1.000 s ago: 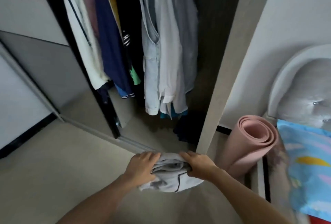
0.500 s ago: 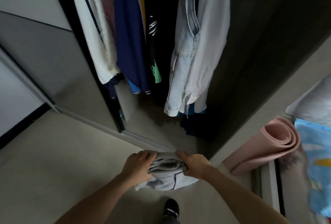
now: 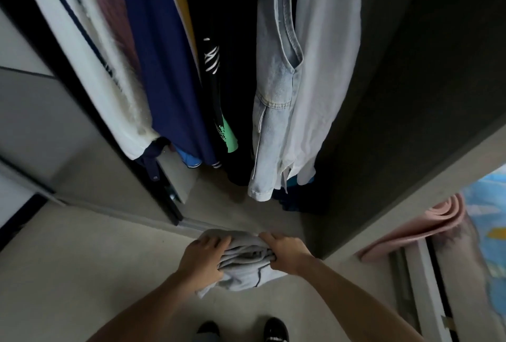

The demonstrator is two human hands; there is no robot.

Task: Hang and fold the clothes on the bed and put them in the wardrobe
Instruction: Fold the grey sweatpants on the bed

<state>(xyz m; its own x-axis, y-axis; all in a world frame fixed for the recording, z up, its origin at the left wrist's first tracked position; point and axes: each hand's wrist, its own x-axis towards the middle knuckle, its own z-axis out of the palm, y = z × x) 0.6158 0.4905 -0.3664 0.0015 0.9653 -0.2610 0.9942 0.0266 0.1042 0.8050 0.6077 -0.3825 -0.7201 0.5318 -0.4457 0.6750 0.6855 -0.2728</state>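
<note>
Hands, left [image 3: 202, 255] and right [image 3: 286, 254], are gripping a folded grey garment [image 3: 243, 265] at the open wardrobe [image 3: 410, 95]; folding looks done, while placing it inside is remaining.

Pale beige floor [image 3: 68, 273]; pink rolled mat [image 3: 427, 221] at right, white rail [image 3: 427, 287] beside it; light dim.

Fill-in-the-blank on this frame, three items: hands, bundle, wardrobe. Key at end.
The left hand and right hand together grip a folded garment coloured ____.
The wardrobe in front of them stands ____.
Inside, the pale denim garment hangs to the ____ of the navy one.
Missing: grey; open; right.
</note>
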